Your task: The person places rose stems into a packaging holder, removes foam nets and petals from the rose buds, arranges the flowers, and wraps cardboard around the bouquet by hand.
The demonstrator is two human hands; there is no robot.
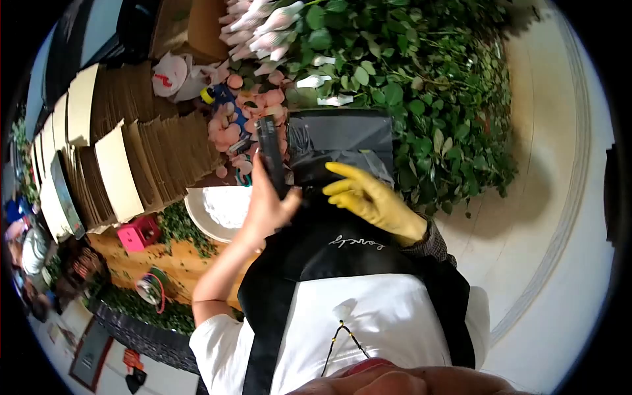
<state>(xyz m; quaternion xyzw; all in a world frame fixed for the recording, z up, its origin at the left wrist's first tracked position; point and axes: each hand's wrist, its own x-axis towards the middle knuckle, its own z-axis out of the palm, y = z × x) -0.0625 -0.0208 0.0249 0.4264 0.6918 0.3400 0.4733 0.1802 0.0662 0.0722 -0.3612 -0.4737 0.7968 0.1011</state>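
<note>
My bare left hand (264, 209) is wrapped round a slim black rectangular thing (270, 150) that looks like a phone seen partly edge-on. It is held upright over the edge of the work surface. My right hand (370, 201), in a yellow rubber glove, hovers in front of the black apron (322, 253) with its fingers apart and nothing in them. Beyond both hands is a dark grey tray or sheet (342, 125). Pink petals (227, 131) lie heaped beside the black thing. A white bowl (196, 209) with white contents sits partly behind my left forearm.
Leafy green stems (421, 85) are piled at the back right. Roses in white-pink sleeves (273, 29) lie at the top. Stacked cardboard sheets (161, 158) stand left, near a pink stool-like object (139, 233) and a small round container (153, 288).
</note>
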